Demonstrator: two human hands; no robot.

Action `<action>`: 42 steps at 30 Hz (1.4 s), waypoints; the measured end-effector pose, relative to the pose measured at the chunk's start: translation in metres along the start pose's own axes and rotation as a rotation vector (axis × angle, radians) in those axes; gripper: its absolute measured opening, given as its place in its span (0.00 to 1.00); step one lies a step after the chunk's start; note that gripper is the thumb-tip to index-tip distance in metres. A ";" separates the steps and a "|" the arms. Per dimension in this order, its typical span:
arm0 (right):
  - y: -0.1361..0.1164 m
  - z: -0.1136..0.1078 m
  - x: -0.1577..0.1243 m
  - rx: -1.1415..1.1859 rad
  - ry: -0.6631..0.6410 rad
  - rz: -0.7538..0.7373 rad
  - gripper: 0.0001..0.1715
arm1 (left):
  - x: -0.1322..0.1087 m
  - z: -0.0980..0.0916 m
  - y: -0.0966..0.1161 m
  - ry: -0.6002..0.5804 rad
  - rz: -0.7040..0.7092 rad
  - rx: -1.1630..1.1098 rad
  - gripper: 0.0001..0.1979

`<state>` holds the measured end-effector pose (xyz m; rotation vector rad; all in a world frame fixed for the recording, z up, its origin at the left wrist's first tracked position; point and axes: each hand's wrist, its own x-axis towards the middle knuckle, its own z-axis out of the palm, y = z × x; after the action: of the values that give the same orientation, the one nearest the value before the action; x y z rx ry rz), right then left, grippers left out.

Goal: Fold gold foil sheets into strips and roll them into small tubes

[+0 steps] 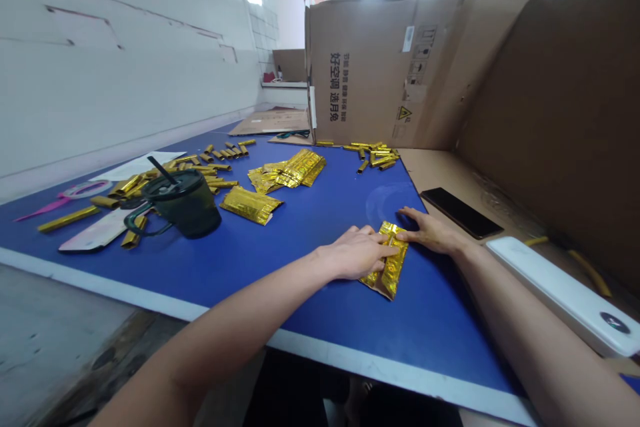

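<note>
A flattened piece of gold foil packaging [393, 275] with a brown inner side lies on the blue table in front of me. My left hand [361, 252] presses on it from the left, fingers stretched across its surface. At its upper right edge rests my right hand [431, 232], thumb on the foil and the other fingers spread over the tabletop. To the left lies another folded gold foil piece [250, 205]. Behind that, several flat gold foil pieces [295, 171] are piled together.
A dark lidded mug with a straw [187, 207] stands at left among gold rolls [193, 167], a phone [100, 230] and a tape roll [87, 189]. More gold rolls [375, 153] lie beside a large cardboard box [380, 73]. A dark phone [460, 211] and a white device [560, 290] are right.
</note>
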<state>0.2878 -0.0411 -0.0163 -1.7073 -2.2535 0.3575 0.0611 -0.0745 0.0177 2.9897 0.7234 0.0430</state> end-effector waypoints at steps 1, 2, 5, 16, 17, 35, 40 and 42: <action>0.000 0.000 0.000 -0.003 -0.003 0.001 0.42 | 0.000 0.000 0.000 -0.001 0.002 0.001 0.19; 0.000 -0.001 0.000 -0.007 -0.007 0.001 0.43 | 0.000 -0.001 0.000 -0.005 0.003 0.001 0.19; -0.002 -0.001 -0.001 -0.020 -0.009 0.009 0.43 | -0.001 -0.001 0.000 -0.020 0.008 0.002 0.18; -0.036 0.015 -0.001 -0.179 0.124 0.065 0.40 | 0.000 -0.001 0.000 0.014 0.050 0.035 0.16; -0.039 0.017 -0.001 -0.196 0.115 0.060 0.39 | 0.000 -0.001 0.000 0.015 0.057 0.042 0.16; -0.048 0.023 -0.002 -0.257 0.026 0.061 0.39 | -0.015 -0.005 0.018 -0.002 0.113 0.044 0.07; -0.048 0.022 -0.001 -0.255 0.029 0.055 0.38 | -0.031 -0.009 0.024 0.075 0.096 -0.002 0.12; -0.048 0.022 -0.001 -0.255 0.031 0.054 0.38 | -0.032 -0.009 0.024 0.075 0.083 -0.017 0.15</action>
<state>0.2373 -0.0551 -0.0196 -1.8846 -2.3165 0.0549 0.0430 -0.1099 0.0284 3.0143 0.6027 0.1648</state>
